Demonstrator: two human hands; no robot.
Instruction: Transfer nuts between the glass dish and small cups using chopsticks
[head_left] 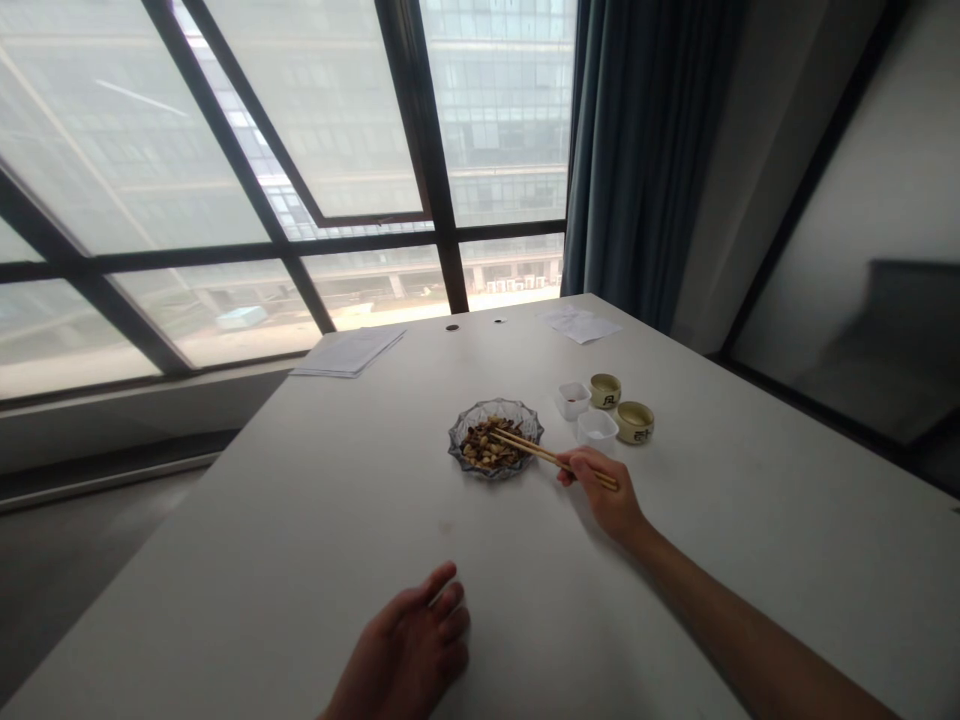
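My right hand (600,488) is closed around a pair of wooden chopsticks (547,456). Their tips reach into a heap of mixed nuts or dried pieces (491,450), whose exact kind I cannot make out. The heap lies in a clear glass bowl (534,412) with a scalloped rim. Whether the tips grip a piece is too small to tell. My left hand (416,635) rests near the table's front, palm turned inward, fingers loosely curled and apart, holding nothing.
Behind my right hand stand two small clear plastic cups (598,428), one with a few dark bits inside. Beside them are two greenish cups (635,424) with dark characters. Papers (349,352) lie at the back left of the white table (300,530), and a crumpled sheet (581,325) at the back right.
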